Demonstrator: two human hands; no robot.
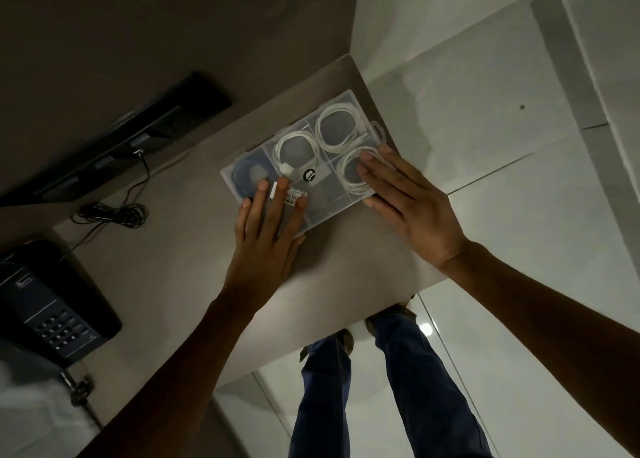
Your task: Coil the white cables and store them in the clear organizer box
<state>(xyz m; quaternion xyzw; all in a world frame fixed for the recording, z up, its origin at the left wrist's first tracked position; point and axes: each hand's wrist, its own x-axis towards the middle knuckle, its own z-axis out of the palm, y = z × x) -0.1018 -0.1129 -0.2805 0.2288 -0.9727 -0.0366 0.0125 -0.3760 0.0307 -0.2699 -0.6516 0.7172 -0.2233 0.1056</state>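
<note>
The clear organizer box [325, 177] lies on the table with its lid down. Three coiled white cables show through the lid: one in the far compartment [337, 128], one in the middle [296, 149], one at the right [349, 172] partly under my fingers. A blue coil [247, 177] fills the left compartment. My left hand [268, 227] lies flat on the box's near left corner, fingers spread over the label. My right hand [408, 203] presses flat on the right end of the lid. Neither hand grips anything.
The box rests on a light wooden table [346, 260] near its right edge, with white floor tiles [519, 215] beyond. A black phone [52, 305] sits at the left. A black power strip [138, 132] and a tangled black cord [110, 215] lie at the back left.
</note>
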